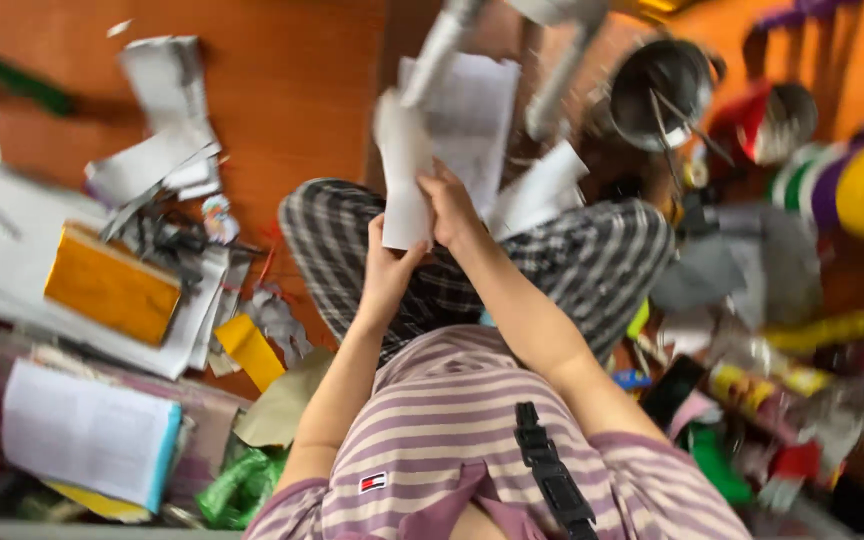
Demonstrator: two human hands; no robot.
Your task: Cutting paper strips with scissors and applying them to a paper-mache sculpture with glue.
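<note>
Orange floor w/ scattered papers, yellow pad, metal pot.

white paper; shirt striped mauve and pale pink; trousers checked black and white; floor orange-brown; block yellow-orange; book white, blue-edged; bag green; pot grey metal.

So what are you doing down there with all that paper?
A person sits cross-legged on the orange floor, holding a white sheet of paper up with both hands. The left hand grips its lower edge and the right hand pinches its side. Loose papers, a yellow box and a metal pot lie around them.
</note>
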